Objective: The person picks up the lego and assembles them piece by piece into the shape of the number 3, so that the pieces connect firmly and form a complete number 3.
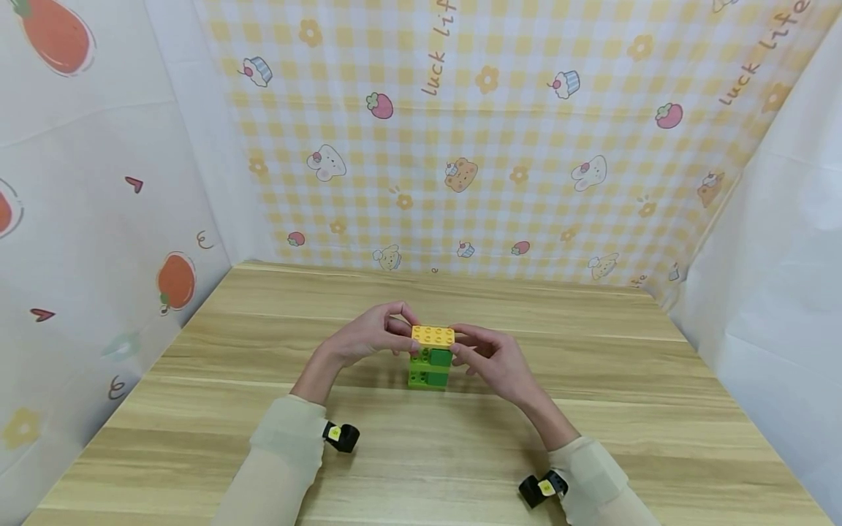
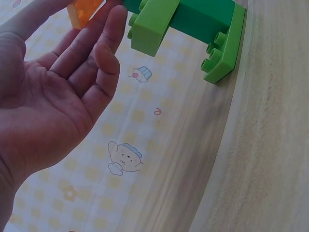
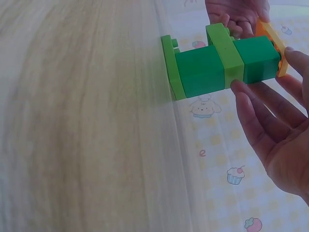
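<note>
A small tower of toy building bricks stands on the wooden table. Its base is a flat light green brick, then come a dark green brick, another light green brick and a second dark green brick. On top lies a yellow studded brick, which looks orange in the wrist views. My left hand pinches its left end between thumb and finger. From the right, my right hand pinches the other end, with lower fingertips right at the middle light green brick.
A yellow checked cloth with cartoon prints hangs behind the table. White cloths enclose the left and right sides. Black wrist cameras sit on the left cuff and the right cuff.
</note>
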Action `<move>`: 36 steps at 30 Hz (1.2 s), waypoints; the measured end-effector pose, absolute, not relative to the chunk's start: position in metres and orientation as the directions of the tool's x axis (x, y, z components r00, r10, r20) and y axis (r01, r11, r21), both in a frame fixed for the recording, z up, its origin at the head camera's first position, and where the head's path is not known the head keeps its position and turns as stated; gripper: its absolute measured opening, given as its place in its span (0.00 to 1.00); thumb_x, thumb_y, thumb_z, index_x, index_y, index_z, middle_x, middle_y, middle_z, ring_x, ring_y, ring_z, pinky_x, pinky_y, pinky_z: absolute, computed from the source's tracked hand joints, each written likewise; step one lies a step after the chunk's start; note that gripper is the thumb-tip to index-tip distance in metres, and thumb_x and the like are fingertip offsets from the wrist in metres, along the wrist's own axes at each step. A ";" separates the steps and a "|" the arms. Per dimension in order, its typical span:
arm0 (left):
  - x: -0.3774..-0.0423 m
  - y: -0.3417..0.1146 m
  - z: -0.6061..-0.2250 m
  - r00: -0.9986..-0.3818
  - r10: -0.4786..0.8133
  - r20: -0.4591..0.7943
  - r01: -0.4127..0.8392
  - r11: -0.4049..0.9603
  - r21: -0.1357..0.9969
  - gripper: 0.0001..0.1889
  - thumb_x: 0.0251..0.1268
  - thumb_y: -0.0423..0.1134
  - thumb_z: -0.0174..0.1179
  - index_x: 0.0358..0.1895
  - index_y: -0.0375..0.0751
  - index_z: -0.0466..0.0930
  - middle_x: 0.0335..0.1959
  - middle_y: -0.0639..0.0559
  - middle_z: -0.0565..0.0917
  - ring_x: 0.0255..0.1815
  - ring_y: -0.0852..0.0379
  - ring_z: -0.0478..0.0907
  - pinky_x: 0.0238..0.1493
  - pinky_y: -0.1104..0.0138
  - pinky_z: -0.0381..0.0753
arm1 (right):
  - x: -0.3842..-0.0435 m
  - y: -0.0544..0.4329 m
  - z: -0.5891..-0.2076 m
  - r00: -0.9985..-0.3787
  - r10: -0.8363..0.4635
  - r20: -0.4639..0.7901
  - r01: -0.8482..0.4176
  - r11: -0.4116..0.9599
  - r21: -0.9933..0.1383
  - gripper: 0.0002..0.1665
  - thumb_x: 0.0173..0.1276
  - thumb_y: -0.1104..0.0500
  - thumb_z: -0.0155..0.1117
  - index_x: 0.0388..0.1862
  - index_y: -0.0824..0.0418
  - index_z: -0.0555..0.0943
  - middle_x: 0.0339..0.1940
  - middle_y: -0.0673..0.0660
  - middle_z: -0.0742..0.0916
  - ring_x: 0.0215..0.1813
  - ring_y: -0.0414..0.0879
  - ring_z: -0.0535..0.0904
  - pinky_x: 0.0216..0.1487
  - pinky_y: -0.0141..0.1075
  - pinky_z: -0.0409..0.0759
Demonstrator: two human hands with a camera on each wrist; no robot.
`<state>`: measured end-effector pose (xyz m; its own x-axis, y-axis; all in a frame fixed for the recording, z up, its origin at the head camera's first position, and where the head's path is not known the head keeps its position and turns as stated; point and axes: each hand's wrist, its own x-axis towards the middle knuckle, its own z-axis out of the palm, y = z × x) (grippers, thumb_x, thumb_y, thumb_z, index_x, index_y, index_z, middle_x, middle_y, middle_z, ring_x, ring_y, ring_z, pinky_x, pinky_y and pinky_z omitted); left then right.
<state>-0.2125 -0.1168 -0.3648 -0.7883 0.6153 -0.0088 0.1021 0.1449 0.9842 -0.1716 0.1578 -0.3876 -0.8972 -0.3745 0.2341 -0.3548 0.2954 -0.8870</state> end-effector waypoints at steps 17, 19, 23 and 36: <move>-0.210 -0.117 -0.366 -0.810 0.586 0.025 0.156 0.173 0.973 0.13 0.66 0.31 0.70 0.50 0.36 0.80 0.42 0.50 0.90 0.43 0.55 0.85 0.49 0.57 0.85 | -0.170 0.159 -0.390 -0.912 -0.357 0.203 -0.319 0.303 -0.898 0.25 0.78 0.54 0.68 0.70 0.60 0.82 0.57 0.67 0.90 0.46 0.65 0.91 0.39 0.55 0.89; -0.210 -0.117 -0.367 -0.812 0.583 0.034 0.166 0.174 0.971 0.13 0.66 0.31 0.71 0.51 0.35 0.81 0.43 0.49 0.90 0.44 0.55 0.86 0.51 0.58 0.86 | -0.170 0.160 -0.391 -0.913 -0.355 0.201 -0.317 0.307 -0.897 0.25 0.78 0.54 0.68 0.70 0.60 0.82 0.57 0.67 0.90 0.46 0.65 0.91 0.39 0.55 0.89; -0.211 -0.118 -0.368 -0.816 0.576 0.048 0.187 0.185 0.965 0.13 0.65 0.31 0.72 0.51 0.34 0.83 0.44 0.48 0.90 0.46 0.54 0.86 0.49 0.64 0.85 | -0.169 0.159 -0.390 -0.917 -0.346 0.199 -0.314 0.315 -0.896 0.25 0.77 0.53 0.68 0.70 0.60 0.82 0.56 0.66 0.90 0.46 0.65 0.91 0.39 0.56 0.89; -0.212 -0.119 -0.368 -0.831 0.553 0.056 0.220 0.236 0.946 0.13 0.65 0.34 0.74 0.49 0.36 0.86 0.43 0.47 0.89 0.46 0.52 0.86 0.49 0.63 0.85 | -0.172 0.160 -0.389 -0.915 -0.340 0.217 -0.338 0.353 -0.873 0.27 0.76 0.51 0.70 0.69 0.60 0.83 0.55 0.64 0.91 0.45 0.64 0.91 0.37 0.54 0.89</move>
<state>-0.2125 -0.1186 -0.3676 -0.8310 0.5534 0.0555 0.2205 0.2361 0.9464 -0.1722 0.1600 -0.3889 -0.9151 -0.3400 0.2167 -0.3378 0.3530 -0.8725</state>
